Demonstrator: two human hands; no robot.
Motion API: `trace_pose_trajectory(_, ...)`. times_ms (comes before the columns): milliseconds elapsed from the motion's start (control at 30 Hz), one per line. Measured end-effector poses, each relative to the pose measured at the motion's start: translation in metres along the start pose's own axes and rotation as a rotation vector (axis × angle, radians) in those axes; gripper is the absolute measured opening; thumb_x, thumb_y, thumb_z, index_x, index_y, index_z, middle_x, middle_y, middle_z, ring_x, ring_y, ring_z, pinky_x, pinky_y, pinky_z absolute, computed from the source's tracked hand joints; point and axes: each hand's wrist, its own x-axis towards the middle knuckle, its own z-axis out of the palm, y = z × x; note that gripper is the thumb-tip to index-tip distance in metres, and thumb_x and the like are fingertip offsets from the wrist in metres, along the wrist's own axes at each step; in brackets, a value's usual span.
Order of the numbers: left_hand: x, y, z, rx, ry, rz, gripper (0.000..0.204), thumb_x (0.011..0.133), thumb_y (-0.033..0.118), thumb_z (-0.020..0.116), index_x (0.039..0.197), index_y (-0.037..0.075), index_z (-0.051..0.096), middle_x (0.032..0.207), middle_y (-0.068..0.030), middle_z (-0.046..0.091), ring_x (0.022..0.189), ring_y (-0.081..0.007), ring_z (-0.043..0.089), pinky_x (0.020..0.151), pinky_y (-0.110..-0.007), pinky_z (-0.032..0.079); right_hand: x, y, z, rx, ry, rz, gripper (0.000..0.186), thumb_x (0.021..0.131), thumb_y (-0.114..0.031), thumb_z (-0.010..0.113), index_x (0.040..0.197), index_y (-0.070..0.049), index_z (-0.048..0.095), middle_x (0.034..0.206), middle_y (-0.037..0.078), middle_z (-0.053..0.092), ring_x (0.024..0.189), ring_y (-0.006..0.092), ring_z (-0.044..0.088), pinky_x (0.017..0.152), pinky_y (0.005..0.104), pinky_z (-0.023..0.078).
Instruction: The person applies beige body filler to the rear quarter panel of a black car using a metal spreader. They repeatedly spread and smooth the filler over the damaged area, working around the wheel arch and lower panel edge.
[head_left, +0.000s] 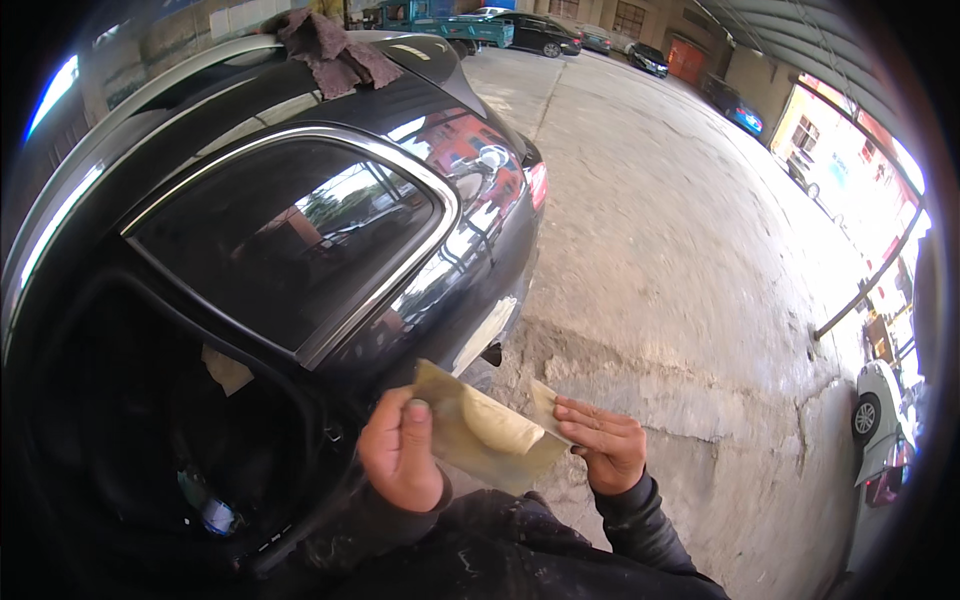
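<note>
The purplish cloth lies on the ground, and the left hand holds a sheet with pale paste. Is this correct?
No: the head view shows the purplish cloth on the dark car. The left hand does hold a sheet with pale paste.

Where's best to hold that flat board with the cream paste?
Probably pinch the board by its left edge, from the left, as the left hand does: it's thin and flat there, and the paste sits clear of that edge.
</note>
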Motion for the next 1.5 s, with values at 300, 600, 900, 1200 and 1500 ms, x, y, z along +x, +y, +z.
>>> trace_pose_trajectory(300, 0.024, -0.022, -0.018, -0.492, -0.404, -0.749, 0.023, 0.105, 0.015, 0.055, 0.112, -0.006, 0.063, 0.097, -0.0079, 0.069, 0.084, -0.0137, 0.066, 0.077, -0.027, 0.053, 0.012, 0.014, 0.000, 0.717, 0.753, 0.597, 0.021, 0.103, -0.017, 0.062, 0.095, 0.002, 0.064, 0.085, -0.004, 0.061, 0.077, 0.0038, 0.048, 0.072, 0.0202, 0.040)
trace_pose_trajectory(600, 0.024, -0.026, -0.007, -0.379, -0.436, -0.725, 0.022, 0.105, 0.018, 0.056, 0.105, -0.003, 0.064, 0.092, -0.0032, 0.065, 0.081, -0.0090, 0.060, 0.074, -0.025, 0.049, 0.007, -0.029, 0.042, 0.448, 0.518, 0.628, 0.025, 0.100, -0.021, 0.068, 0.088, 0.001, 0.065, 0.073, -0.005, 0.056, 0.068, 0.0042, 0.045, 0.061, 0.0223, 0.038)
trace_pose_trajectory(900, 0.013, -0.028, 0.006, -0.406, -0.550, -0.775, 0.023, 0.106, 0.021, 0.056, 0.101, 0.000, 0.064, 0.087, 0.0025, 0.060, 0.079, -0.0050, 0.053, 0.073, -0.022, 0.043, 0.037, 0.036, 0.052, 1.828, 0.650, 0.626, 0.018, 0.107, -0.025, 0.051, 0.108, -0.008, 0.057, 0.072, -0.001, 0.046, 0.071, 0.0130, 0.043, 0.070, 0.0283, 0.038)
trace_pose_trajectory(1200, -0.002, -0.024, 0.036, -0.138, -0.597, -0.551, 0.030, 0.105, 0.024, 0.057, 0.088, -0.001, 0.061, 0.080, 0.0022, 0.055, 0.075, -0.0046, 0.047, 0.067, -0.022, 0.038, 0.088, 0.019, 0.074, 1.906, 0.395, 0.257, 0.020, 0.100, -0.023, 0.056, 0.113, -0.008, 0.055, 0.073, -0.003, 0.049, 0.084, 0.0136, 0.046, 0.094, 0.0321, 0.037)
trace_pose_trajectory(1500, 0.024, -0.002, 0.007, -0.257, -0.479, -0.500, 0.025, 0.105, 0.020, 0.058, 0.094, -0.001, 0.065, 0.086, 0.0041, 0.059, 0.081, -0.0031, 0.047, 0.071, -0.022, 0.039, 0.014, 0.005, 0.080, 1.264, 0.352, 0.865, 0.024, 0.108, -0.026, 0.052, 0.108, -0.004, 0.062, 0.101, 0.006, 0.068, 0.091, 0.0132, 0.064, 0.083, 0.0290, 0.051)
